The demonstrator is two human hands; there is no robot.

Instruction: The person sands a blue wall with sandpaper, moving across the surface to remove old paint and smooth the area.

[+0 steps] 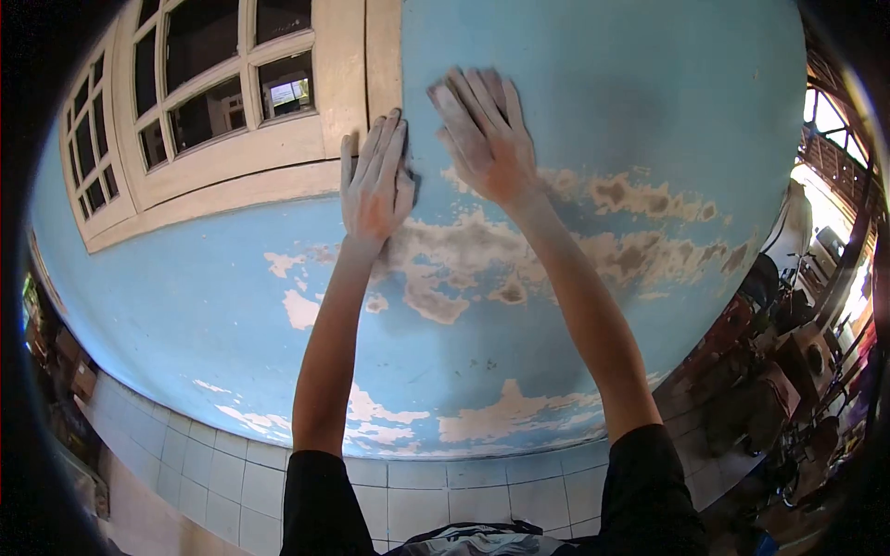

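Both of my hands are raised to a light blue wall and dusted with pale powder. My left hand lies against it beside the lower right corner of a window frame, fingers stretched upward. Higher and to the right, my right hand rests with its fingers extended and leaning left. Whether anything thin lies beneath its palm or fingers I cannot make out. Around and below my hands, the paint is worn off in a band of pale and grey patches.
More peeled paint runs along the bottom of the wall. Light floor tiles meet it there. At the right are piled household items, a box among them. Dark clutter stands at the far left.
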